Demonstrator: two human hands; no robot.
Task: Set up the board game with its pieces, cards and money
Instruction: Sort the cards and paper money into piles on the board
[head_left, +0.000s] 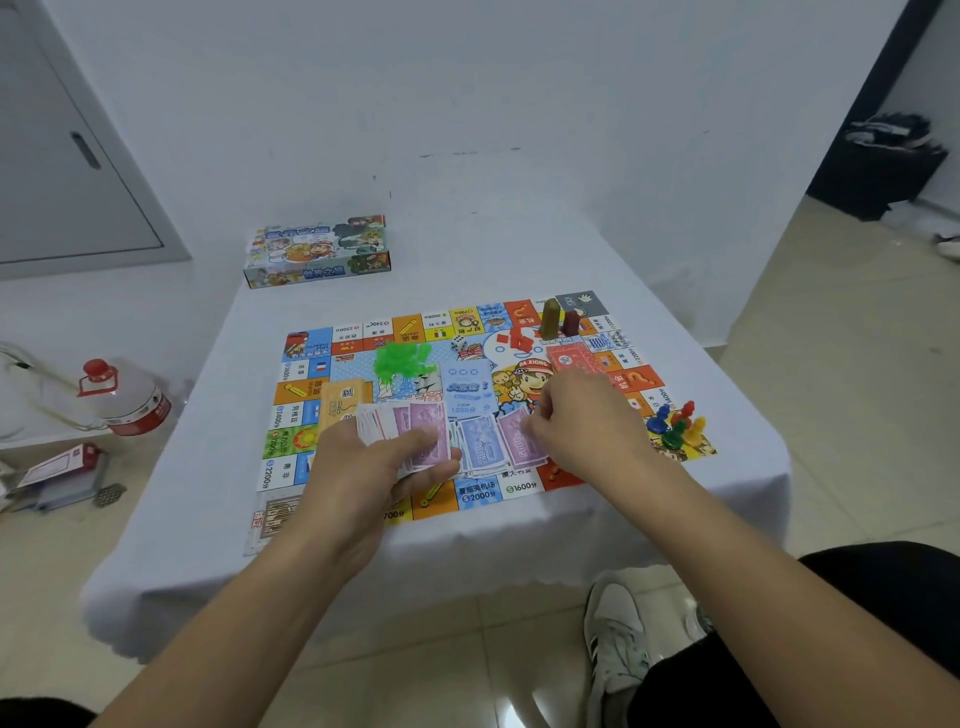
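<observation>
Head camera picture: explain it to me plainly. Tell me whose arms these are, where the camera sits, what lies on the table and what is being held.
No machine here. The one picture comes from a camera worn on a person's head, looking forward and down, so both bare arms are the wearer's own.

A table under a white cloth carries an open game board. On the board lie a pile of green pieces, small red pieces, a die, coloured pawns, an orange card deck and a red card deck. The game box stands behind the board.

The left hand holds a fanned stack of paper money. The right hand pinches a purple note lying on the board.
</observation>
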